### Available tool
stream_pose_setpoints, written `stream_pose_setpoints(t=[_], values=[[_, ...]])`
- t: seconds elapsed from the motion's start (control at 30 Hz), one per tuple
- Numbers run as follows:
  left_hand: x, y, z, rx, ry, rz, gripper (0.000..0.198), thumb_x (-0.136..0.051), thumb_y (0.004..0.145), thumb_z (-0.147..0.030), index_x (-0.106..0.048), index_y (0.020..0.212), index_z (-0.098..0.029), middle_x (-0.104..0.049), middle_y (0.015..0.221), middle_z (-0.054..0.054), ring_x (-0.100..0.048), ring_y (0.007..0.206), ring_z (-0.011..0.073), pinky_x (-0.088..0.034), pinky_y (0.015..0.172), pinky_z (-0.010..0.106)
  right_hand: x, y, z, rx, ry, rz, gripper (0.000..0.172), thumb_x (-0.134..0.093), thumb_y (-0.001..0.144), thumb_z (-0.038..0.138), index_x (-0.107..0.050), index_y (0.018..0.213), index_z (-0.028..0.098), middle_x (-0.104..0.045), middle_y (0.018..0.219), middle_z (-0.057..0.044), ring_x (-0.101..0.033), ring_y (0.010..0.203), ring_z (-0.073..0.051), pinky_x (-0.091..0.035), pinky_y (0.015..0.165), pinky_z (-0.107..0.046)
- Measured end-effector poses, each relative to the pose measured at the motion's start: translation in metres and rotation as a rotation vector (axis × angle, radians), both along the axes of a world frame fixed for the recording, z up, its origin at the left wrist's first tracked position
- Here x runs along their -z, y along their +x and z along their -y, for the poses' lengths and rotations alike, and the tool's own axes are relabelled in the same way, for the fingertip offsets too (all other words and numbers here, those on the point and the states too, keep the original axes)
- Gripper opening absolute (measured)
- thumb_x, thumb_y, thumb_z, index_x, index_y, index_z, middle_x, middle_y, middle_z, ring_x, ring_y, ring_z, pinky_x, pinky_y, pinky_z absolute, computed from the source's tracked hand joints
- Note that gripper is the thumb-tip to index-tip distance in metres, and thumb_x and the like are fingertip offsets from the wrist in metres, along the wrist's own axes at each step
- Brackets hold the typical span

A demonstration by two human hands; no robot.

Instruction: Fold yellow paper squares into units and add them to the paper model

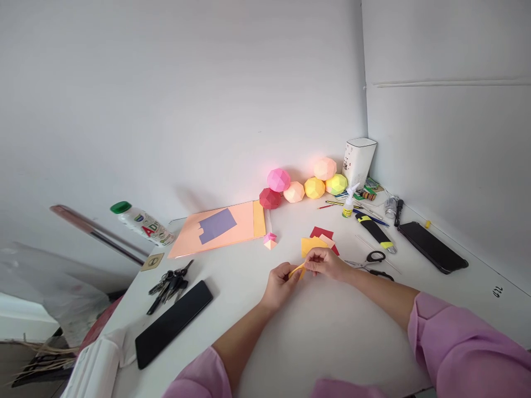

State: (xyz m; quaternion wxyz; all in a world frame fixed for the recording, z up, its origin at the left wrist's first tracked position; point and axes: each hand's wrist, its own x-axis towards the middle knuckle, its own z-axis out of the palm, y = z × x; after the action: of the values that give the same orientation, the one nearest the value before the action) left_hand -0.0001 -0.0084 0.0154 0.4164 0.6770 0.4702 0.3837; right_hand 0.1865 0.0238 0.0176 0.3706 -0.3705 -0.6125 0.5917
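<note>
Between my two hands is a small piece of yellow-orange paper [297,270], folded along one edge. My left hand [281,284] pinches its left end. The fingertips of my right hand [326,263] are closed on its right end. Just beyond lie several loose paper pieces: a yellow-orange one [312,244], a dark red one [321,232] and a peach one [327,240]. A small faceted pink and peach paper shape [270,241] sits farther left on the table. Scissors [369,261] lie right of my right hand, partly behind the forearm.
Faceted paper balls [294,191] line the wall. A glue bottle [348,204] and a utility knife [375,232] are at the right, near a black phone-like slab [432,246]. Leftward are peach sheets [219,229], keys [169,286], a black phone [174,324] and a tilted white bottle [145,225].
</note>
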Motion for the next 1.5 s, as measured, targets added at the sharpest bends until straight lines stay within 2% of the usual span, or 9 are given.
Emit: stream_pose_setpoints(t=[0.43,0.63,0.9,1.07,1.5], values=[[0.002,0.001,-0.002,-0.025,0.005,-0.017,0.039,-0.051,0.080,-0.049,-0.067,0.070,-0.015,-0.045,0.061,-0.001,-0.040,0.056,0.0108,-0.035,0.054,0.023,0.003,0.000,-0.002,-0.012,-0.005,-0.012,0.029,-0.069,0.070,0.042,-0.059,0.070,0.015,-0.055,0.064,0.002,-0.051,0.050,-0.008,-0.043,0.050,-0.023],[0.000,0.002,-0.001,-0.031,0.014,-0.031,0.037,-0.052,0.080,-0.047,-0.069,0.076,-0.015,-0.048,0.062,0.000,-0.042,0.058,0.0116,-0.037,0.056,0.024,0.007,0.001,-0.004,-0.020,0.037,-0.011,0.028,-0.067,0.072,0.042,-0.059,0.071,0.015,-0.056,0.064,0.002,-0.051,0.050,-0.008,-0.042,0.049,-0.023],[0.000,0.003,-0.002,-0.044,0.030,-0.025,0.033,-0.053,0.079,-0.043,-0.068,0.073,-0.014,-0.048,0.061,0.000,-0.041,0.057,0.0109,-0.035,0.054,0.023,-0.005,0.001,-0.002,-0.037,0.036,-0.010,0.029,-0.070,0.069,0.042,-0.058,0.069,0.016,-0.057,0.065,0.001,-0.050,0.051,-0.009,-0.044,0.049,-0.024],[0.003,0.003,-0.004,-0.055,0.019,-0.006,0.031,-0.054,0.079,-0.041,-0.066,0.071,-0.014,-0.050,0.062,-0.001,-0.042,0.058,0.0109,-0.035,0.056,0.023,-0.006,0.000,-0.003,-0.036,0.048,0.016,0.029,-0.068,0.070,0.043,-0.058,0.069,0.015,-0.056,0.064,0.001,-0.050,0.051,-0.009,-0.043,0.049,-0.023],[0.003,0.004,-0.003,-0.077,0.035,-0.047,0.037,-0.053,0.078,-0.048,-0.068,0.073,-0.014,-0.051,0.063,0.000,-0.044,0.059,0.0118,-0.038,0.057,0.023,0.009,0.001,-0.007,-0.053,0.090,-0.006,0.028,-0.065,0.074,0.042,-0.058,0.070,0.014,-0.056,0.064,0.001,-0.050,0.050,-0.008,-0.041,0.050,-0.023]])
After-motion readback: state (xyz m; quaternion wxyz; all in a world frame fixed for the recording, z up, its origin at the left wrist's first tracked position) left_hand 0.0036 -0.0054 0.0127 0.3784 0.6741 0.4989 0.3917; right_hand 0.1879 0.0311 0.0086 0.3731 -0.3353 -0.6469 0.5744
